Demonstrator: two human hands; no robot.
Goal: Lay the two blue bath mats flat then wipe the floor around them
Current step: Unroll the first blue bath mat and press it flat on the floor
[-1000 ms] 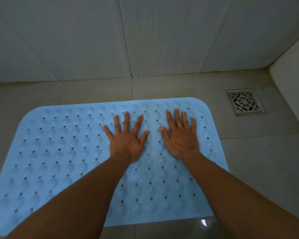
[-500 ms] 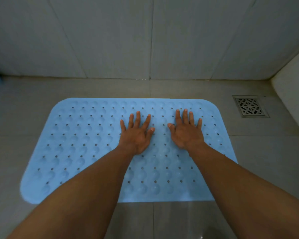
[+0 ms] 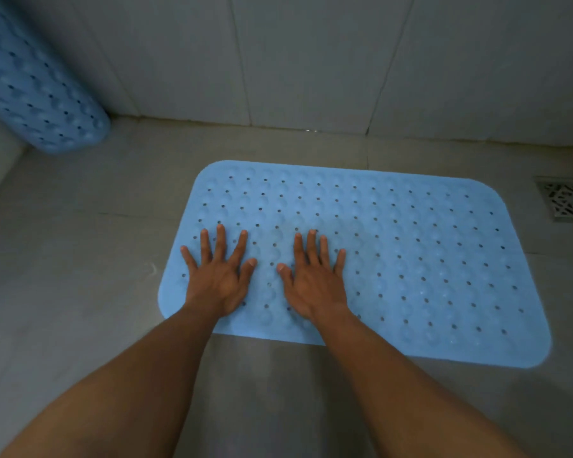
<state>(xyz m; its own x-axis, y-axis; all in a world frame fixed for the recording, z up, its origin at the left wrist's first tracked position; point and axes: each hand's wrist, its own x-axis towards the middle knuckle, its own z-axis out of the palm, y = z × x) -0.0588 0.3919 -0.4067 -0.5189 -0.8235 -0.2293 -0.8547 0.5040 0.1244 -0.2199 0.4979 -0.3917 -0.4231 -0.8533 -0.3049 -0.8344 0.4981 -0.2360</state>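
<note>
A blue bath mat (image 3: 427, 269) lies flat on the tiled floor (image 3: 80, 259), near the wall (image 3: 311, 61). Both hands rest palm-down on its left part, fingers straight and spread, grasping nothing. The left hand (image 3: 217, 279) is just inside the mat's left edge and the right hand (image 3: 313, 282) is beside it. A second blue bath mat (image 3: 37, 94) stands curved up from the floor at far left, well apart from the hands. A metal floor drain (image 3: 566, 200) sits just right of the flat mat.
</note>
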